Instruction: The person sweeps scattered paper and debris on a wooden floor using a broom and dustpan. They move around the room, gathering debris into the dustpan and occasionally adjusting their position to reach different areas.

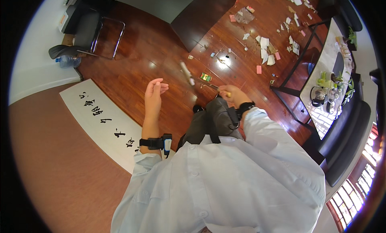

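My right hand is closed around a thin, dark stick-like tool with a yellowish end by my thumb. It points forward and left over the floor. Near its far end is a blurred white piece; I cannot tell whether the two are joined. My left hand is held out in front of me, fingers apart and holding nothing. On the floor just beyond the tool lies a small green, yellow and red packet.
Paper scraps, pink slips and crumpled plastic litter the floor ahead. At right stands a table with teapots and plants, beside a black sofa. A chair is at far left, a calligraphy sheet nearer, a dark desk ahead.
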The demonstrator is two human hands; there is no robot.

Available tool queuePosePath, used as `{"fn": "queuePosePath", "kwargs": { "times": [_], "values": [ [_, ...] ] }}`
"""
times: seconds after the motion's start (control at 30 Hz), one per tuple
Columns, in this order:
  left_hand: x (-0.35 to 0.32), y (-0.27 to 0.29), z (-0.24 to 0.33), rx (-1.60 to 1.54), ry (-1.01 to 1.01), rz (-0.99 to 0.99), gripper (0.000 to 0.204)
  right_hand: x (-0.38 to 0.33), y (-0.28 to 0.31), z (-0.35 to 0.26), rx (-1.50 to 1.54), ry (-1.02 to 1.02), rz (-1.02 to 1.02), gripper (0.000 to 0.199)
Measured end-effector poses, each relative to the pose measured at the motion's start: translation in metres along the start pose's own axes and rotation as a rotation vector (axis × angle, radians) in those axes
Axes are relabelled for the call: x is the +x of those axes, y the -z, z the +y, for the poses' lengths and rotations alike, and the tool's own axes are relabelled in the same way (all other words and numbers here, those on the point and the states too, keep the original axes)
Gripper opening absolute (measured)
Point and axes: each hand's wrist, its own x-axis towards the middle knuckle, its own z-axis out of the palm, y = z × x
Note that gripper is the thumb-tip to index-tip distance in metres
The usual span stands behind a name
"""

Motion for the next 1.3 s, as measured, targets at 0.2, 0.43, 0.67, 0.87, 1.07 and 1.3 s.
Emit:
{"fn": "queuePosePath", "kwargs": {
  "times": [0.2, 0.43, 0.67, 0.87, 1.07, 1.3],
  "values": [
    [-0.019, 0.012, 0.003, 0.013, -0.077, -0.081, 0.021, -0.045, -0.024, -0.009, 0.009, 0.406, 0.420, 0.010],
    [-0.034, 0.016, 0.007, -0.018, -0.077, -0.061, 0.020, -0.017, -0.069, 0.061, -0.486, 0.621, 0.657, 0.009],
    [-0.037, -0.010, 0.012, -0.014, -0.111, -0.052, 0.021, -0.055, -0.061, 0.058, -0.283, 0.164, 0.326, 0.018],
    [-0.034, -0.067, -0.001, 0.005, -0.063, 0.002, 0.020, -0.048, -0.008, 0.037, -0.147, -0.085, 0.267, 0.016],
    [-0.007, -0.160, 0.008, -0.001, -0.023, 0.105, 0.019, -0.141, 0.072, -0.050, -0.220, 0.268, 0.415, 0.023],
    [0.023, -0.254, 0.044, 0.005, -0.085, 0.098, 0.018, -0.219, 0.084, -0.210, -0.333, 0.319, 0.550, 0.003]
  ]
}}
